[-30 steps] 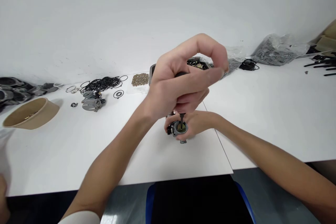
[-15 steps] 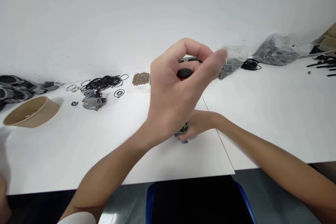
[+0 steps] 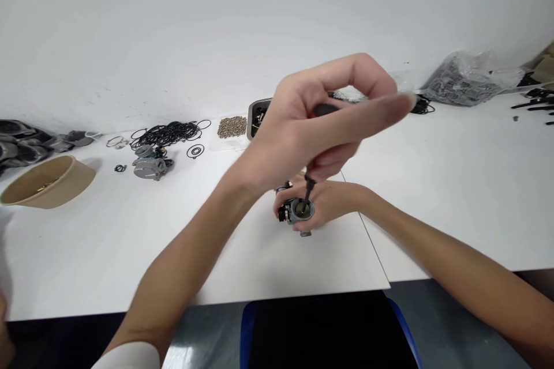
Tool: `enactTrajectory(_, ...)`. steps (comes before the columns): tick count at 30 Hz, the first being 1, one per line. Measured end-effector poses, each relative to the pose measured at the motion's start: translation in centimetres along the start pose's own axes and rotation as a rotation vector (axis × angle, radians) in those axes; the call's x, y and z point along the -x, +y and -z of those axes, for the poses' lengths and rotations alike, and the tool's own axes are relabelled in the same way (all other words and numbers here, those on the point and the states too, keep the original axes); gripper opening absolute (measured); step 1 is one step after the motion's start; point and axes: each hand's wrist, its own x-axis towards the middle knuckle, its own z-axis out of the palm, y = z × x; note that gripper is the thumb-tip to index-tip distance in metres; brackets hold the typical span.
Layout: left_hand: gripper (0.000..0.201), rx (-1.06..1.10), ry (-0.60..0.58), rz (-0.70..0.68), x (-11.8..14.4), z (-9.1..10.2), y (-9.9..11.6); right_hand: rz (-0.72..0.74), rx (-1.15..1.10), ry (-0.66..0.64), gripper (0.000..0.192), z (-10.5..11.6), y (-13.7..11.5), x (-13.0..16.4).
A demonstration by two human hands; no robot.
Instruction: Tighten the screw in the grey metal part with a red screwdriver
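Raised over the table, my left hand (image 3: 298,127) is closed around a screwdriver (image 3: 309,187) with a black and red handle. Its dark shaft points down, and the tip reaches into the round bore of a small metal carburetor (image 3: 303,211); a brass-coloured surface shows inside. My right hand (image 3: 331,204) grips the carburetor from the right and holds it at the tabletop, fingers wrapped around its far side. Part of the right hand and most of the screwdriver handle are hidden behind my left hand.
On the white table (image 3: 130,248) lie another carburetor (image 3: 151,167), black rubber rings (image 3: 168,135) and small brass parts (image 3: 232,127). Behind stands a metal tray (image 3: 255,118). A tan bowl (image 3: 64,187) is left, a plastic bag of parts (image 3: 467,81) right. Another person's arm shows at the left edge.
My left hand has turned and shifted right, its thumb now pointing farther right. The screwdriver shaft and more of the carburetor have come into view. My right hand stays in place.
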Motion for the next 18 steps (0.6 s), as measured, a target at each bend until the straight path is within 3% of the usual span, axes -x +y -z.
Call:
enactTrajectory(4, 0.019, -0.209, 0.502, -0.136, 0.0, -2.4, -0.2, 0.01, -0.027, 0.009, 0.034, 0.0, -0.1, 0.0)
enactTrajectory(6, 0.019, -0.246, 0.639, -0.134, 0.1, -3.0, -0.3, 0.024, -0.013, 0.029, 0.034, -0.1, -0.1, 0.0)
enactTrajectory(7, 0.021, -0.286, 0.648, -0.135, 0.2, -3.1, -0.3, 0.03, -0.001, 0.034, 0.035, -0.1, 0.0, 0.0)
enactTrajectory(11, 0.029, -0.32, 0.447, -0.143, 0.5, -2.4, -0.2, 0.009, 0.004, 0.006, 0.034, 0.0, 0.0, 0.1)
enactTrajectory(15, 0.012, -0.069, 0.173, -0.025, 0.7, -0.5, 0.1, -0.018, -0.004, -0.006, 0.037, 0.0, 0.1, 0.1)
enactTrajectory(18, 0.027, 0.076, -0.031, 0.026, 0.7, 1.3, -0.2, 0.01, -0.004, 0.012, 0.037, -0.2, 0.3, 0.0)
